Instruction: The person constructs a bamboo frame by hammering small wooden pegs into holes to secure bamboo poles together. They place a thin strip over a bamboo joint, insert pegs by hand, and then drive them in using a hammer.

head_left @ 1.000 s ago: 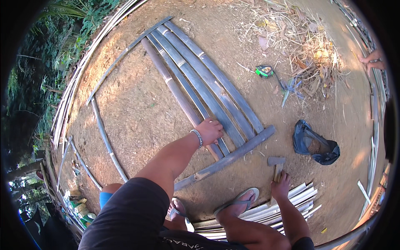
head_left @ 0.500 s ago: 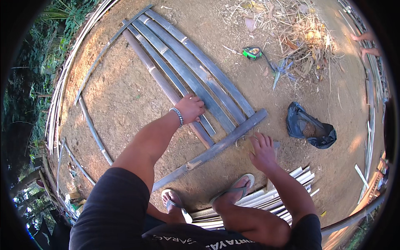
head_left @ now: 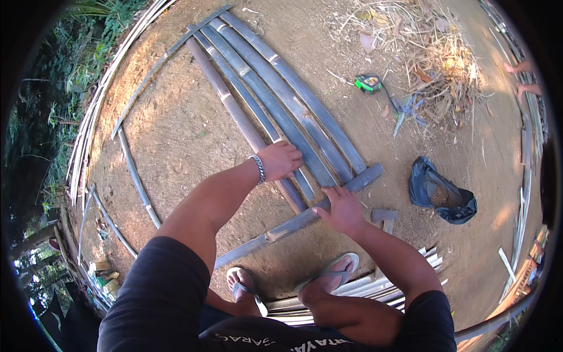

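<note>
Long split-bamboo slats (head_left: 284,105) lie side by side on the dirt, running from a thin far crosspiece (head_left: 170,54) to a thicker near bamboo pole (head_left: 287,227). My left hand (head_left: 280,160) is closed over a narrow bamboo slat (head_left: 304,185) close to its near end. My right hand (head_left: 342,210) grips the near bamboo pole, fingers over its far side where the slats meet it and thumb on top. Just right of that hand, a hammer-like tool (head_left: 384,215) with a blocky grey head lies on the ground, its handle partly hidden by my forearm.
A green tape measure (head_left: 368,84) and a heap of dry straw (head_left: 437,56) lie at the far right. Nearer stands an open black plastic bag (head_left: 443,193) with small brown contents. Cut bamboo strips (head_left: 363,288) lie by my feet. Another person's feet (head_left: 528,89) show at the right edge.
My right hand has moved left and away from the hammer-like tool onto the near bamboo pole. My left hand stays on the narrow slat. The whole view has shifted slightly.
</note>
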### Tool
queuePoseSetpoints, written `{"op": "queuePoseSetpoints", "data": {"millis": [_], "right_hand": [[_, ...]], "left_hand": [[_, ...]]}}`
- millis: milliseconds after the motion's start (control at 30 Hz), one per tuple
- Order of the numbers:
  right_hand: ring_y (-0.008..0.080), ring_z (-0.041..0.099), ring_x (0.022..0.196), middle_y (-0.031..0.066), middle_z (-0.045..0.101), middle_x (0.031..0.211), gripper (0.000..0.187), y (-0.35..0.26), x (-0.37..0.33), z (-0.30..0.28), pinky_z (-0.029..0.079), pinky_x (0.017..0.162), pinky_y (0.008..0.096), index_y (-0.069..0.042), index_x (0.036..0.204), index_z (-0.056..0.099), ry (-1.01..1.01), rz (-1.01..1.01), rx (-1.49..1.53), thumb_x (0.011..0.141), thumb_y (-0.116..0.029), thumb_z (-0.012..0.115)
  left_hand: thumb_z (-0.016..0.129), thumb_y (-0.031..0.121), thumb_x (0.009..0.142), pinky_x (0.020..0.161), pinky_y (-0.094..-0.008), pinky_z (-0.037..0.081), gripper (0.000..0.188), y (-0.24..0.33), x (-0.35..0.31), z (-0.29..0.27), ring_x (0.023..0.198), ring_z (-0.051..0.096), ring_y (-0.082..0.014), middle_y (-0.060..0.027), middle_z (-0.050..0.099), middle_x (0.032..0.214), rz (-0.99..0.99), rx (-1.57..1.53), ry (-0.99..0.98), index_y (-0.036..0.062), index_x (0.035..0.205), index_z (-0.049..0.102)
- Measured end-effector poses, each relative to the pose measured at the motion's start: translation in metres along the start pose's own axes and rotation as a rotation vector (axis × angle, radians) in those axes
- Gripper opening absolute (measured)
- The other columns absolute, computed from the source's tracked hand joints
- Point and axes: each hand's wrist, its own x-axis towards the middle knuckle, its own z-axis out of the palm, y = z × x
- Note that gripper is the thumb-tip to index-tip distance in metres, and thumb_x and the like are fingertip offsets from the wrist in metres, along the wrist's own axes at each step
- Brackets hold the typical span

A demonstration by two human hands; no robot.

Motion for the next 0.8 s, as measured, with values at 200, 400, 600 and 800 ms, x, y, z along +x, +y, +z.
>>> {"op": "queuePoseSetpoints", "data": {"millis": [200, 400, 600, 800], "right_hand": [[0.042, 0.073, 0.092, 0.0196, 0.074, 0.098, 0.053, -0.027, 0.007, 0.003, 0.056, 0.085, 0.0519, -0.003, 0.119, 0.063, -0.139, 0.147, 0.032, 0.093, -0.049, 0.071], [0.049, 0.07, 0.086, 0.0259, 0.07, 0.084, 0.042, -0.007, -0.064, 0.033, 0.055, 0.078, 0.0568, -0.001, 0.108, 0.059, -0.1, 0.305, 0.233, 0.096, -0.041, 0.069], [0.0501, 0.068, 0.079, 0.0261, 0.067, 0.078, 0.035, 0.061, -0.216, 0.048, 0.052, 0.069, 0.0578, -0.001, 0.101, 0.056, 0.012, 0.466, 0.251, 0.092, -0.027, 0.077], [0.0523, 0.064, 0.073, 0.0275, 0.063, 0.073, 0.03, 0.098, -0.28, 0.053, 0.05, 0.066, 0.0599, -0.002, 0.093, 0.054, 0.229, 0.579, 0.139, 0.091, -0.024, 0.075]], "left_hand": [[0.071, 0.04, 0.09, 0.106, -0.0432, 0.047, 0.041, 0.033, 0.015, -0.004, 0.117, 0.059, -0.0263, -0.0084, 0.064, 0.114, 0.168, -0.105, 0.05, 0.0067, 0.115, 0.07], [0.076, 0.039, 0.088, 0.113, -0.0447, 0.043, 0.039, 0.102, 0.038, 0.005, 0.119, 0.059, -0.0264, -0.0068, 0.065, 0.116, 0.225, -0.217, 0.134, 0.0094, 0.113, 0.07], [0.08, 0.033, 0.086, 0.113, -0.0499, 0.041, 0.046, 0.153, 0.005, 0.001, 0.124, 0.058, -0.0279, -0.0086, 0.064, 0.127, -0.059, -0.478, 0.628, 0.012, 0.124, 0.066], [0.07, 0.017, 0.092, 0.12, -0.0541, 0.034, 0.048, 0.105, -0.074, 0.044, 0.141, 0.046, -0.0319, -0.0114, 0.052, 0.148, -0.385, -0.267, 0.238, 0.0129, 0.139, 0.06]]}}
